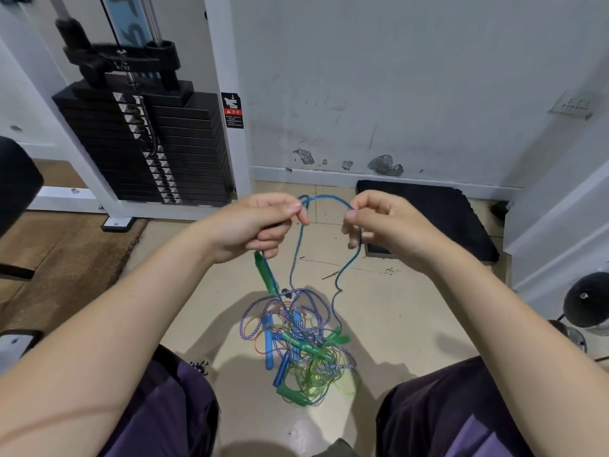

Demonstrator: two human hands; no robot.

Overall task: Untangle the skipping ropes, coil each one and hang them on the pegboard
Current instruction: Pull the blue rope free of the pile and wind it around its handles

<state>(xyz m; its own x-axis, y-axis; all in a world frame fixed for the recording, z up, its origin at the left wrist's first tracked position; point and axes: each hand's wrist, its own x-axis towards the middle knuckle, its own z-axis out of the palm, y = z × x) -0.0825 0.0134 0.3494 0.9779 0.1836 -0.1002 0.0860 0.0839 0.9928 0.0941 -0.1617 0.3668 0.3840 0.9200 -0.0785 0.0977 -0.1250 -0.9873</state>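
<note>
A tangled pile of skipping ropes [298,344] lies on the floor between my knees: blue handles, green handles, a purple-and-white braided cord and thin green cord. One blue rope [329,198] arches up from the pile between my hands. My left hand [260,225] pinches one end of that arch, and a green handle [265,273] hangs just below its fingers. My right hand [379,225] pinches the blue rope on the other side, with the cord running down past its fingers to the pile. No pegboard is in view.
A white weight machine with a black plate stack [145,146] stands at the back left. A black mat [435,216] lies against the scuffed wall at the back right. Round dark weights [586,305] sit at the right edge. Beige floor tiles [379,324] surround the pile.
</note>
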